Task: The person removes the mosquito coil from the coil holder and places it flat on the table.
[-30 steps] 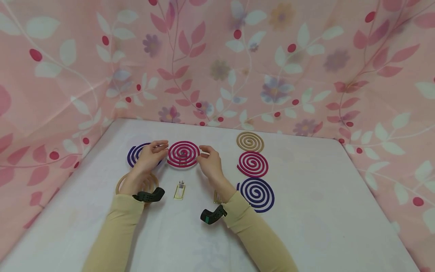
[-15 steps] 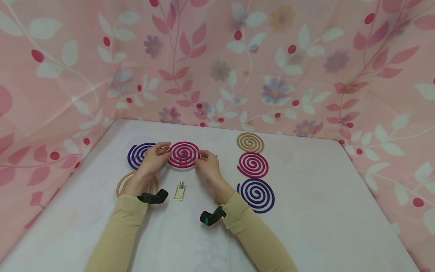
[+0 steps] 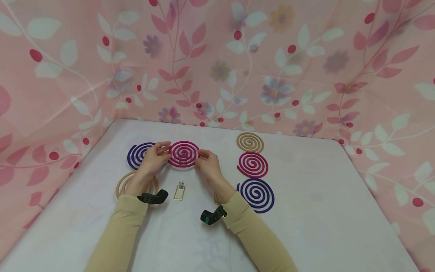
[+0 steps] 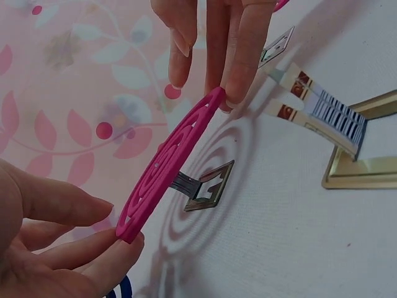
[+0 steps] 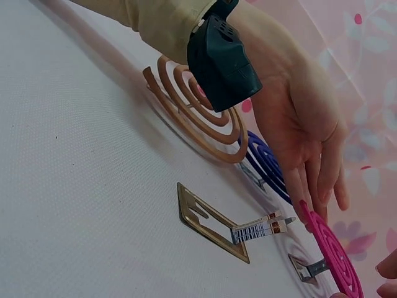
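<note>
A pink mosquito coil [image 3: 184, 154] sits raised on a small metal stand [image 4: 214, 186], with its shadow on the table. My left hand [image 3: 153, 160] is at its left rim, fingertips touching the edge, as the left wrist view shows. From the right, my right hand [image 3: 209, 164] has fingertips at the opposite rim. In both hands the fingers are extended and loosely spread. Partly behind my left hand is a blue coil [image 3: 135, 155]. A tan coil [image 3: 120, 185] lies under my left wrist, raised above the table in the right wrist view [image 5: 186, 118].
A bare metal stand [image 3: 179, 192] stands in front of the pink coil. Another stand [image 3: 215, 198] is partly hidden by my right wrist. At right lie a tan coil [image 3: 250, 142], a second pink coil [image 3: 253, 164] and a blue coil [image 3: 256, 195]. Floral cloth [image 3: 217, 68] hangs behind the table.
Both hands have moved inward to the rim of the pink coil, the left one slightly right. Over the last half second they have barely moved, and the coil has hardly shifted.
</note>
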The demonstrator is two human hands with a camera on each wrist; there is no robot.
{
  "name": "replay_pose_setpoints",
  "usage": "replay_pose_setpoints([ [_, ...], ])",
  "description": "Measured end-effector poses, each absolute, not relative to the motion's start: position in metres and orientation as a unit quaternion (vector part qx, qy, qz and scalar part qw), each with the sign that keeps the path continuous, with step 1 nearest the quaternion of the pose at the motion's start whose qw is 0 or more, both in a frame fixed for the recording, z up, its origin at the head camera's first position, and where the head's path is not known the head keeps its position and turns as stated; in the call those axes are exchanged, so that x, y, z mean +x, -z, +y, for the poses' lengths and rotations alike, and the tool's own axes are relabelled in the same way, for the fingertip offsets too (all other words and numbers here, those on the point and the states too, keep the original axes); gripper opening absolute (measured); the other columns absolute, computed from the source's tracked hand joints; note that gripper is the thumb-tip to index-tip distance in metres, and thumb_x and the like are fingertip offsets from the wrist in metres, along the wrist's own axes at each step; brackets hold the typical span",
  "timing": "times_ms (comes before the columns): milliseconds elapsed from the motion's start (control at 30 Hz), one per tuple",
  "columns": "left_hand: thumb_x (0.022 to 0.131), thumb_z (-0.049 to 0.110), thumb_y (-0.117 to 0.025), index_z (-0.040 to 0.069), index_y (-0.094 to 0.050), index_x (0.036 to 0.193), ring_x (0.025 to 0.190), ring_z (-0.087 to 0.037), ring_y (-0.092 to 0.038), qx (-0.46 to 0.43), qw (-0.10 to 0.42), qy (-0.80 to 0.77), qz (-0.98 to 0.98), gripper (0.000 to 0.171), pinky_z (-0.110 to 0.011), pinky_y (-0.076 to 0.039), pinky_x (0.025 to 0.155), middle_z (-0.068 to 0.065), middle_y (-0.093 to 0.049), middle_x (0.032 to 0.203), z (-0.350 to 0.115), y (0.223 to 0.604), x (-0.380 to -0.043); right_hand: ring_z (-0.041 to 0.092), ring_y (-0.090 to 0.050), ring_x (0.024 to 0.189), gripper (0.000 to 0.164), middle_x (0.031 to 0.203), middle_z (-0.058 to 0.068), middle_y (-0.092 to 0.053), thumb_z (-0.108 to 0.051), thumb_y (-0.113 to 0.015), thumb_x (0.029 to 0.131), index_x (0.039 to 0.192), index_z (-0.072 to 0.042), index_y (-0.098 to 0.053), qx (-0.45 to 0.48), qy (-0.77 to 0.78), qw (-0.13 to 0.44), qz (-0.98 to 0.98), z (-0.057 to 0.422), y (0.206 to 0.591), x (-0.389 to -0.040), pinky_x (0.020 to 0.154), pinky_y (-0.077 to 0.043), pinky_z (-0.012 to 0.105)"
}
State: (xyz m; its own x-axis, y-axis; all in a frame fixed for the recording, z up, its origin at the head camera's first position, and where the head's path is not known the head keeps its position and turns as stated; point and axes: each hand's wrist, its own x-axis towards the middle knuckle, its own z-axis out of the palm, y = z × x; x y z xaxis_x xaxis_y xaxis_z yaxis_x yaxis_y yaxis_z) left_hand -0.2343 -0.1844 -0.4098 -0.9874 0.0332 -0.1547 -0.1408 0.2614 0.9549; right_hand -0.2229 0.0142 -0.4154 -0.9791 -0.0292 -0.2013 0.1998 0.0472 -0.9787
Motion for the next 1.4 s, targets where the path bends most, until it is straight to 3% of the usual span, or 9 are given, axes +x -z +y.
replay_pose_setpoints([
  [467,0.099,-0.003,-0.054,0.001,-0.037,0.151,0.14,-0.033,-0.045,-0.036,0.059,-0.611,0.789,0.055,-0.046,-0.04,0.114,-0.021,-0.042,0.154,-0.185,0.408,-0.233,0.027,-0.063,0.108,0.041,0.135,0.015,-0.057,-0.001,-0.058,0.094,0.135,-0.001,-0.057,0.057,0.691,0.087,0.715,0.017,0.412,-0.223,0.092,-0.058,0.034],
  [667,0.099,-0.001,-0.054,0.002,-0.037,0.151,0.139,-0.031,-0.046,-0.034,0.054,-0.612,0.788,0.055,-0.037,-0.045,0.11,-0.02,-0.043,0.154,-0.186,0.407,-0.233,0.035,-0.064,0.111,0.04,0.134,0.018,-0.057,0.001,-0.057,0.095,0.135,0.001,-0.056,0.045,0.708,0.086,0.7,0.021,0.405,-0.22,0.092,-0.058,0.034],
  [867,0.1,0.002,-0.055,0.004,-0.038,0.151,0.139,-0.029,-0.047,-0.04,0.046,-0.626,0.777,0.054,-0.034,-0.046,0.109,-0.018,-0.046,0.152,-0.185,0.406,-0.232,0.031,-0.066,0.106,0.038,0.13,0.018,-0.058,0.002,-0.058,0.094,0.132,0.001,-0.058,0.036,0.724,0.079,0.684,0.026,0.408,-0.223,0.088,-0.059,0.031],
  [1067,0.099,0.001,-0.055,0.004,-0.04,0.15,0.136,-0.029,-0.05,-0.047,0.04,-0.643,0.763,0.053,-0.013,-0.051,0.09,-0.018,-0.048,0.151,-0.184,0.405,-0.232,0.026,-0.07,0.096,0.036,0.127,0.019,-0.058,0.004,-0.059,0.094,0.13,0.002,-0.059,0.03,0.733,0.076,0.675,0.03,0.406,-0.225,0.084,-0.061,0.032],
  [1167,0.099,0.001,-0.056,0.004,-0.043,0.148,0.13,-0.023,-0.055,-0.045,0.034,-0.657,0.752,0.051,-0.009,-0.051,0.085,-0.017,-0.048,0.15,-0.182,0.403,-0.231,0.028,-0.07,0.098,0.035,0.127,0.019,-0.057,0.004,-0.06,0.094,0.129,0.002,-0.059,0.031,0.741,0.075,0.666,0.033,0.403,-0.225,0.082,-0.061,0.033],
  [1400,0.097,-0.003,-0.056,-0.001,-0.044,0.146,0.105,-0.004,-0.062,-0.033,0.015,-0.707,0.706,0.05,-0.013,-0.055,0.084,-0.023,-0.048,0.149,-0.178,0.397,-0.23,0.029,-0.07,0.1,0.031,0.125,0.016,-0.059,-0.002,-0.064,0.095,0.126,-0.001,-0.062,0.043,0.757,0.072,0.648,0.044,0.4,-0.232,0.081,-0.061,0.038],
])
